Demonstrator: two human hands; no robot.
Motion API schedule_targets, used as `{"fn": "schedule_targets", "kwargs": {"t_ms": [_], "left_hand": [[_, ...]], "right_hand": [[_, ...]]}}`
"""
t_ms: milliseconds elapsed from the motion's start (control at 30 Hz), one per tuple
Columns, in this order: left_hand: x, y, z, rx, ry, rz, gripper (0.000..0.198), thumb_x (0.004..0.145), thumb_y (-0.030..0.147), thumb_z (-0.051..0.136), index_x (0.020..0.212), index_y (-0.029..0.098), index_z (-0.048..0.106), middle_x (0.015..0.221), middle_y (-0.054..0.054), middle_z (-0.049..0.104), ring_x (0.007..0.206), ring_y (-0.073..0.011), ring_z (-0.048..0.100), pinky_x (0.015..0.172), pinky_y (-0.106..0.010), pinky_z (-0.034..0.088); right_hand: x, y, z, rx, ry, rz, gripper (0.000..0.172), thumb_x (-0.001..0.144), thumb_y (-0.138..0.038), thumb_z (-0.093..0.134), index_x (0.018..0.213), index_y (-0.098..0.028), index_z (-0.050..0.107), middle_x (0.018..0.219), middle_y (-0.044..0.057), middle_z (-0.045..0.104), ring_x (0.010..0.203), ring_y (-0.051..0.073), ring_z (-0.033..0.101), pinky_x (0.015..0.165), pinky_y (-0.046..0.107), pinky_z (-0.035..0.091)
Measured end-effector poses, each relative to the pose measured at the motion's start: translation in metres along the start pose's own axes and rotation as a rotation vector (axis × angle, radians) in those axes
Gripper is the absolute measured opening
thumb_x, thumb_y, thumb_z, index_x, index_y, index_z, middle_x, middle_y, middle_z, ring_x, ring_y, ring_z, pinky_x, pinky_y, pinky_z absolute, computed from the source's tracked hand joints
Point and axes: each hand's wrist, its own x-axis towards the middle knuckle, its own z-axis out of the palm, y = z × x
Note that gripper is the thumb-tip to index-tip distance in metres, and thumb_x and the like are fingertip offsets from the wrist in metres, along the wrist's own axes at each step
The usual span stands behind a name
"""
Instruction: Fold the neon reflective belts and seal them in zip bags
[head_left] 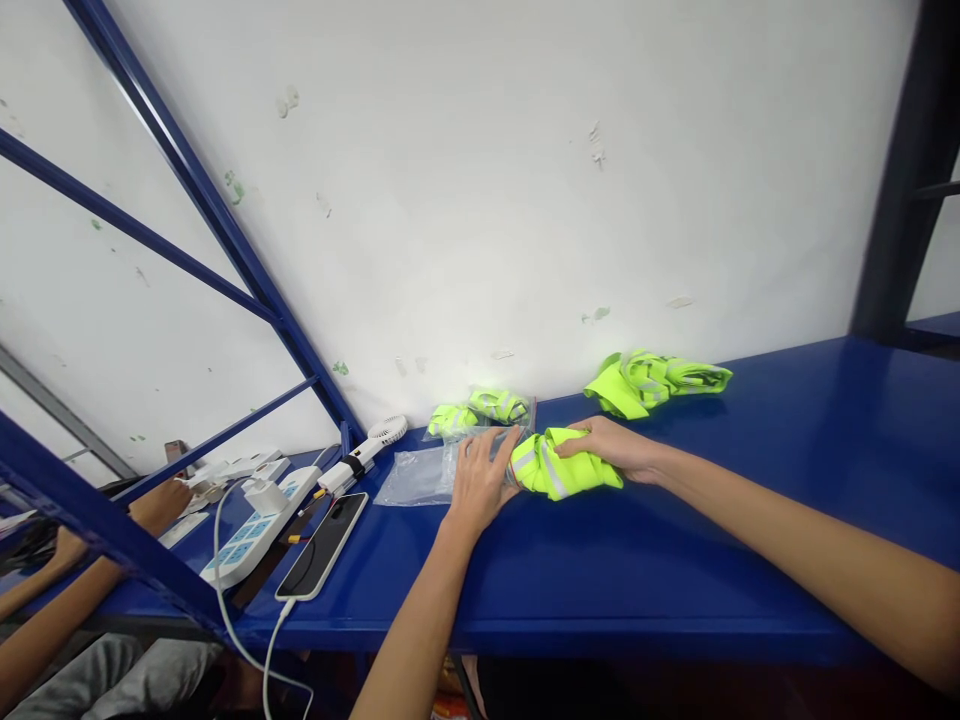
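Note:
A bundled neon-yellow reflective vest (pixel 566 468) with grey stripes lies between my two hands, just over the blue table. My right hand (pixel 611 448) grips its right end, thumb on top. At its left end, my left hand (pixel 484 475) is closed on the mouth of a clear plastic bag (pixel 420 475), which stretches flat to the left. The vest's left tip meets the bag's opening; how far it is inside is hidden by my fingers. Behind my left hand sit two bagged vests (pixel 499 405). Farther right, a loosely rolled vest (pixel 652 382) rests near the wall.
On the left are a phone (pixel 322 545) with a white cable, a power strip (pixel 259 525) and a small handheld fan (pixel 386 432). A blue metal frame (pixel 217 210) rises there. Beyond it, another person's hands (pixel 161 505) are at the neighbouring table.

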Motion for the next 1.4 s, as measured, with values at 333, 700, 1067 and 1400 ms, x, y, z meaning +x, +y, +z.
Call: {"fn": "schedule_targets", "kwargs": {"t_ms": [333, 700, 1067, 1400], "left_hand": [[0.001, 0.004, 0.01, -0.056, 0.076, 0.058, 0.072, 0.084, 0.039, 0.058, 0.146, 0.016, 0.029, 0.134, -0.015, 0.055, 0.125, -0.0286, 0.05, 0.11, -0.047, 0.03], [-0.001, 0.006, 0.007, -0.115, -0.014, 0.049, 0.089, 0.077, 0.035, 0.067, 0.148, 0.013, 0.017, 0.144, -0.019, 0.043, 0.134, -0.0285, 0.042, 0.115, -0.052, 0.023], [-0.001, 0.014, 0.014, -0.32, -0.05, -0.001, 0.087, 0.075, 0.023, 0.068, 0.147, 0.015, 0.02, 0.148, -0.017, 0.038, 0.135, -0.0294, 0.041, 0.108, -0.047, 0.04], [0.001, 0.021, 0.018, -0.403, 0.028, -0.137, 0.081, 0.072, 0.021, 0.059, 0.145, 0.017, 0.025, 0.138, -0.014, 0.05, 0.127, -0.0299, 0.049, 0.103, -0.046, 0.045]], "right_hand": [[-0.001, 0.006, 0.01, -0.007, 0.033, -0.126, 0.028, 0.066, -0.026, 0.08, 0.089, -0.013, 0.071, 0.083, 0.008, 0.076, 0.073, 0.021, 0.07, 0.061, 0.026, 0.055], [0.007, 0.009, 0.006, 0.233, 0.017, 0.061, 0.025, 0.07, -0.019, 0.076, 0.093, -0.012, 0.071, 0.089, 0.013, 0.077, 0.073, 0.022, 0.072, 0.064, 0.03, 0.06], [-0.002, -0.003, 0.007, 0.287, -0.108, 0.048, 0.026, 0.079, -0.02, 0.066, 0.104, -0.017, 0.063, 0.096, 0.009, 0.074, 0.078, 0.019, 0.071, 0.067, 0.028, 0.059], [-0.006, -0.008, 0.007, 0.268, -0.007, -0.035, 0.032, 0.082, -0.029, 0.061, 0.113, -0.021, 0.059, 0.112, 0.01, 0.069, 0.098, 0.024, 0.067, 0.075, 0.035, 0.06]]}}
